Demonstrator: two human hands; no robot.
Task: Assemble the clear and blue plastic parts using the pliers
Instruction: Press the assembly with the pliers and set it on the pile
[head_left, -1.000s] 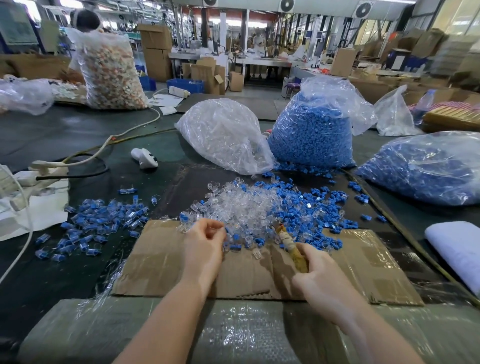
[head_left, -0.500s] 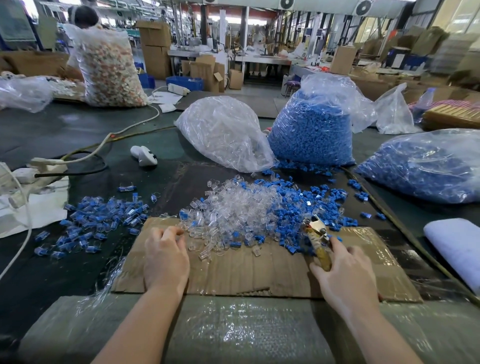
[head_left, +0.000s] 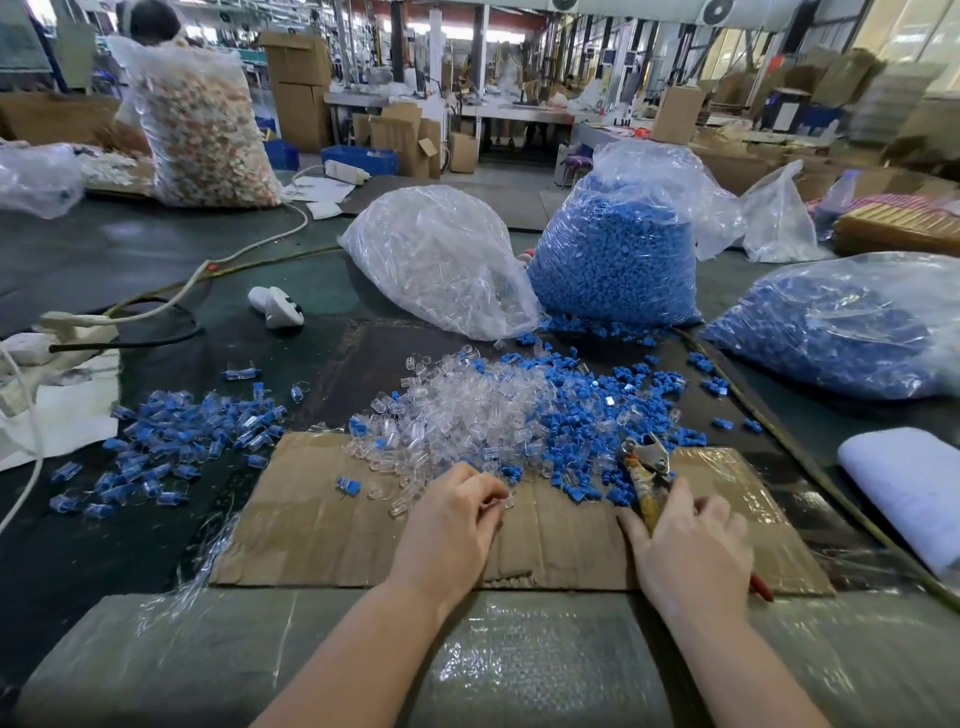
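One clear part (head_left: 501, 503) sits right at the tips of my left hand (head_left: 447, 530). My fingers (head_left: 480, 491) are curled over it and I think they pinch it, but it is small and see-through, so I cannot be sure. More clear parts (head_left: 457, 410) lie in a heap just past those fingers, on the edge of the cardboard (head_left: 322, 525).

The blue parts (head_left: 597, 415) lie past my right hand (head_left: 691, 551), mixed into the clear heap. My right fingers wrap the yellow handles of the pliers (head_left: 647, 473). The metal nose points away from me, close to the blue bits. The jaws look a little open.

To do this step well, I should lift just one clear part and leave its neighbours. Next I need one blue part to go with it. I should line the two up straight before I squeeze. A gentle squeeze is best, since thin plastic may crack.

Done pieces (head_left: 171, 441) lie far to the left of my left fingers, on the dark counter (head_left: 260, 358).
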